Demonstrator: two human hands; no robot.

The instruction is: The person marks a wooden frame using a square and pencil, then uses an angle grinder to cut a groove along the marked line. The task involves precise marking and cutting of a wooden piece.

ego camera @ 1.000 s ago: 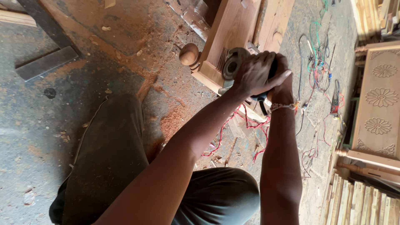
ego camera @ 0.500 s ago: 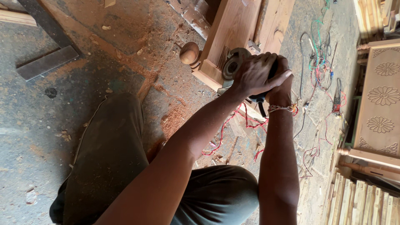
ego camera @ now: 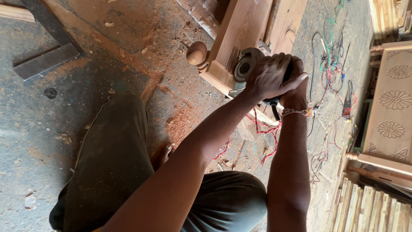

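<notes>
Sawdust (ego camera: 180,122) strewn over concrete floor (ego camera: 64,129) below both hands, left hand (ego camera: 270,77) and right hand (ego camera: 296,92) clenched on power grinder (ego camera: 244,68) against wooden post (ego camera: 240,30), tangled wires (ego camera: 332,64) just beyond.

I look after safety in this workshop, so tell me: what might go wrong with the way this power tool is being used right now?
The left hand and right hand are bare and close to the angle grinder's disc, so a kickback off the wooden post might cut them. Loose wires lie on the floor beside the work and could snag. A bare foot rests in the sawdust near the tool.
</notes>
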